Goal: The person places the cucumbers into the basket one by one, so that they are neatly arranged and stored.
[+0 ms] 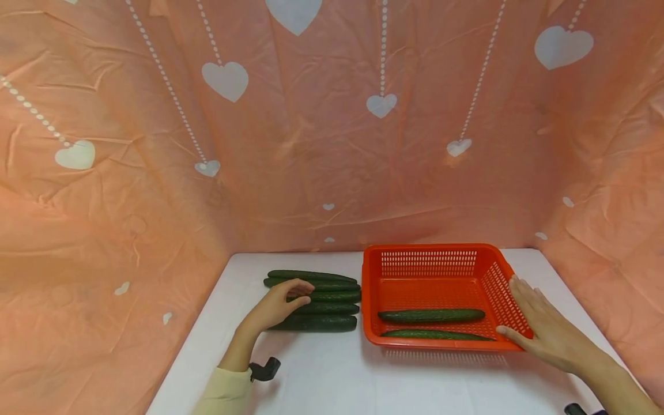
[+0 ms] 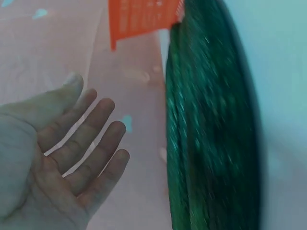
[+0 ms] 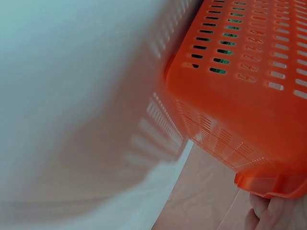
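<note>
The right hand (image 1: 551, 339), fingers straight and clasping nothing, rests against the side of the basket (image 1: 441, 344) to its left. The left hand (image 1: 271, 305) hovers empty, fingers loosely bent, over five cucumbers (image 1: 334, 295) that lie below it and to its right. Farther left of the right hand, two cucumbers (image 1: 432, 315) lie inside the basket. The work looks under way, under half done: two in, five left outside.

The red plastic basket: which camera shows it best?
The head view: almost all of the red plastic basket shows, inside and rim, with the right hand covering a bit. The left wrist view catches only a piece at the top; the right wrist view shows its slotted outside close up, cropped.
</note>
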A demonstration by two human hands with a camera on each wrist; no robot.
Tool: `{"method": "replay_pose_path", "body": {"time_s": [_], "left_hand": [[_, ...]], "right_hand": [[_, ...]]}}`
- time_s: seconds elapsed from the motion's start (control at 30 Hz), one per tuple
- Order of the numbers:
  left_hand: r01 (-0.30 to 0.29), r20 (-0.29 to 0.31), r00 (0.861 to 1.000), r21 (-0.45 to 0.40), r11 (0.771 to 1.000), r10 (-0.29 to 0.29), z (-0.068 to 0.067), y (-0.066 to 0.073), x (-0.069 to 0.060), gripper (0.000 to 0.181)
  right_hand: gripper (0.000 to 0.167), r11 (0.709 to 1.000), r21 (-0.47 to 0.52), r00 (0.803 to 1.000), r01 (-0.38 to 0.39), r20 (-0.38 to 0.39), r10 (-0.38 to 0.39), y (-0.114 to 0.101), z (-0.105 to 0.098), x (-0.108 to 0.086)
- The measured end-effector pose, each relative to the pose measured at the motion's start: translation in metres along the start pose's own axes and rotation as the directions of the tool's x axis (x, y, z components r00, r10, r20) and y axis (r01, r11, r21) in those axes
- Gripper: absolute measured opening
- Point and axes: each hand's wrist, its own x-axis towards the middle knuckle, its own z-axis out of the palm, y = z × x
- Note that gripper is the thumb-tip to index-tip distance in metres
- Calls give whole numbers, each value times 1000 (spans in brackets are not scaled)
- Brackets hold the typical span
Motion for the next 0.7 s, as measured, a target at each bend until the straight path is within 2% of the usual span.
{"method": "replay_pose_path", "body": {"time_s": [0.13, 0.33, 0.47, 0.7], "left_hand": [[-1, 11, 1000, 34, 999, 1, -8, -13, -11, 30], [44, 26, 999, 60, 997, -46, -15, -30, -24, 32], [42, 31, 999, 71, 997, -44, -16, -40, -30, 33], [36, 6, 999, 115, 993, -37, -21, -56, -43, 34]], "right_hand": [[103, 1000, 0, 1000, -6, 4, 6, 0, -1, 0], [103, 1000, 6, 1000, -15, 6, 15, -1, -1, -1], [103, 1000, 14, 1000, -23, 12, 23, -2, -1, -2], [104, 1000, -2, 1000, -11, 1, 11, -3, -2, 0]]}}
